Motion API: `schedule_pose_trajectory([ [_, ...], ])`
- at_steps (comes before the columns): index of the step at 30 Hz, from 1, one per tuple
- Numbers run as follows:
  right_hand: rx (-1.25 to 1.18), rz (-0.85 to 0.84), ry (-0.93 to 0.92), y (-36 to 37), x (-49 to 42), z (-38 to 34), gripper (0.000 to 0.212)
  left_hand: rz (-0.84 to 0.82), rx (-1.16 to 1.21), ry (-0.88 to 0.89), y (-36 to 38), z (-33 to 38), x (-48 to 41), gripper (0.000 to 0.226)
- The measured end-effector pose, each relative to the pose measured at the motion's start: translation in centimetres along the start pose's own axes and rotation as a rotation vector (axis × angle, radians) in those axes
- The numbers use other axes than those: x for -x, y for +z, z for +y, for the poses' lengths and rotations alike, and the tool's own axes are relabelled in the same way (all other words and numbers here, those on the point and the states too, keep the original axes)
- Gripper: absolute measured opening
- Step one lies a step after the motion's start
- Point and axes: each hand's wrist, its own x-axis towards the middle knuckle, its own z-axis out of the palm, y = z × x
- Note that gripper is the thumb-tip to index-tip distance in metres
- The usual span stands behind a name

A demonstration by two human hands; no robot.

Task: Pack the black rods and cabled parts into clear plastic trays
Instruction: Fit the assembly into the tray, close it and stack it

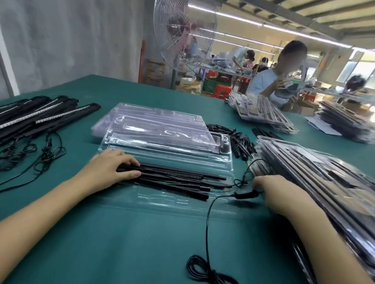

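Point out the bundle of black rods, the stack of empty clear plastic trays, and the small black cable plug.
bundle of black rods (pixel 181 175): head view, a rod's middle.
stack of empty clear plastic trays (pixel 161 128): head view, top tray's flat middle.
small black cable plug (pixel 245 195): head view, its body.

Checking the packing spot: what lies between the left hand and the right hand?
In the head view, black rods lie on a clear tray from the left hand toward the right hand, then a knotted cable and the plug it pinches.
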Motion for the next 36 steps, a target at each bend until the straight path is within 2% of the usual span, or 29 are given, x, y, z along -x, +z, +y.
schedule_pose_trajectory([
  [2,-0.018,0.016,-0.029,0.6,-0.2,-0.1,0.023,0.01,0.018,-0.009,-0.1,-0.2,-0.2,0.033],
  [5,-0.061,0.019,-0.086,1.1,-0.8,-0.9,0.03,0.009,0.037,-0.011,-0.2,0.0,-0.4,0.02],
  [8,-0.055,0.059,-0.129,1.5,-1.2,-1.8,0.024,0.025,0.021,-0.015,-0.1,-0.1,-0.4,0.014],
  [13,-0.251,0.004,-0.223,1.5,-0.8,-2.9,0.023,0.015,-0.044,-0.043,0.0,0.4,-0.2,0.025],
  [15,-0.262,-0.007,-0.257,1.6,-0.5,-3.5,0.031,0.015,-0.067,-0.061,0.0,0.7,-0.2,0.03],
  [19,-0.261,0.046,-0.304,1.1,-0.2,-4.3,0.023,0.004,-0.086,-0.083,-0.1,1.1,-0.1,0.034],
  [23,-0.483,0.143,-0.359,0.4,0.1,-7.1,0.026,-0.019,-0.087,-0.093,-0.3,1.2,-0.1,0.035],
  [27,-0.526,0.11,-0.49,1.3,-0.3,-11.9,0.033,-0.038,-0.063,-0.095,-0.5,1.3,-0.2,0.033],
  [31,-0.557,0.073,-0.507,2.4,-1.2,-13.4,0.017,-0.087,-0.065,-0.099,-0.9,1.5,-0.2,0.03],
  [33,-0.575,0.079,-0.505,2.7,-1.4,-13.5,0.015,-0.134,-0.098,-0.116,-1.2,1.9,-0.3,0.043],
  [36,-0.539,0.12,-0.527,2.9,-1.6,-13.3,0.015,-0.224,-0.153,-0.195,-1.7,3.2,-0.2,0.09],
])
